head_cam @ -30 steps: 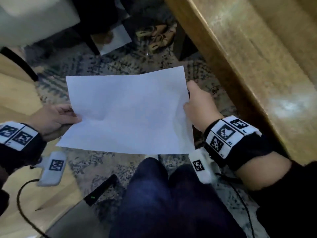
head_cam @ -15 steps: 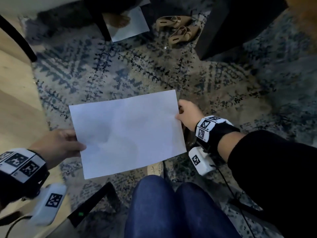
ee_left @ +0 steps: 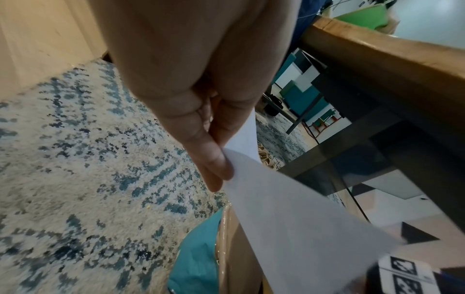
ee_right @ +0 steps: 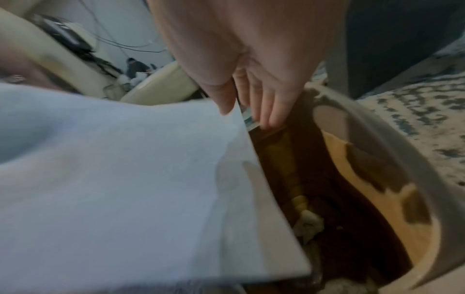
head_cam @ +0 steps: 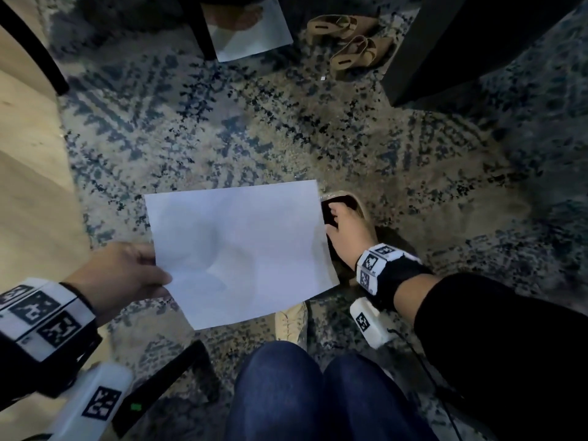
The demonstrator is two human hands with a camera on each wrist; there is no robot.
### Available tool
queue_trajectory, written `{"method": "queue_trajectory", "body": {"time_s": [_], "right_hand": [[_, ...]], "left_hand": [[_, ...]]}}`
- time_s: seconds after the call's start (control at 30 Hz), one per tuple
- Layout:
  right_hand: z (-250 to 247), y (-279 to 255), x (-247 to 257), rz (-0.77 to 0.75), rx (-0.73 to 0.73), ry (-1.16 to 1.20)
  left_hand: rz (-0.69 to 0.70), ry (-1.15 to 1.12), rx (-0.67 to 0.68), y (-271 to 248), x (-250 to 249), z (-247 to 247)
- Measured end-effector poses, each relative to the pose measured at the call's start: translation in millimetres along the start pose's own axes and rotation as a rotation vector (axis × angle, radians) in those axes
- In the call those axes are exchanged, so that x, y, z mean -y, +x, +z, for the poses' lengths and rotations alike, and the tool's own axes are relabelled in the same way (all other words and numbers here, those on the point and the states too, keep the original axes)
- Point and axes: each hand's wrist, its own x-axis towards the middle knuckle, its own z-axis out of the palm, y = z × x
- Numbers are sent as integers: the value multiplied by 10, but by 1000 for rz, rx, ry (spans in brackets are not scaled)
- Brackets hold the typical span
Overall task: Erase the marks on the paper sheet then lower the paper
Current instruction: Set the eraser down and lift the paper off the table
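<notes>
A blank white paper sheet (head_cam: 238, 249) hangs low over the patterned rug, with no marks that I can make out. My left hand (head_cam: 157, 273) pinches its left edge between thumb and fingers (ee_left: 214, 165). At the right edge, my right hand (head_cam: 329, 222) has its thumb (ee_right: 224, 99) on the sheet's top corner and its fingers (ee_right: 266, 111) reaching past the edge. A small white-and-teal object (ee_right: 250, 121) is tucked under those fingers; I cannot tell what it is. The sheet (ee_right: 125, 169) partly covers an open cardboard box (ee_right: 377, 169) below.
The box rim (head_cam: 351, 198) shows by my right hand. Tan sandals (head_cam: 350, 39), a dark table leg (head_cam: 461, 43) and a white sheet (head_cam: 251, 33) lie further off. Wooden floor (head_cam: 28, 186) is at the left. My knees (head_cam: 318, 393) and a shoe (head_cam: 291, 323) are near.
Both hands have carried the paper down from table height toward the rug. The wooden table has left the head view, and the open box now shows under the sheet's right edge.
</notes>
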Motion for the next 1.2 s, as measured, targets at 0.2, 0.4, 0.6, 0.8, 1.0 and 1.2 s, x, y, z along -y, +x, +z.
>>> {"method": "queue_trajectory", "body": {"time_s": [0.2,0.4,0.6,0.8,1.0,1.2], "right_hand": [[247,-577,218,-467,404,-238],[571,-1189,562,-767,591,-99],[496,-886,53,-258,595,-154],[253,-973,197,-296,500,-59],[474,-984,488,-502,616,6],[248,-652,209,-181,393,-168]], "left_hand": [[-2,-21,-7,-93,-46,167],[6,-53,-2,-155,-1,325],[-15,-104,11,-272,60,380],[25,-125,31,-374,14,401],[60,-161,124,-457,-56,437],[71,-181,168,-531,-110,451]]}}
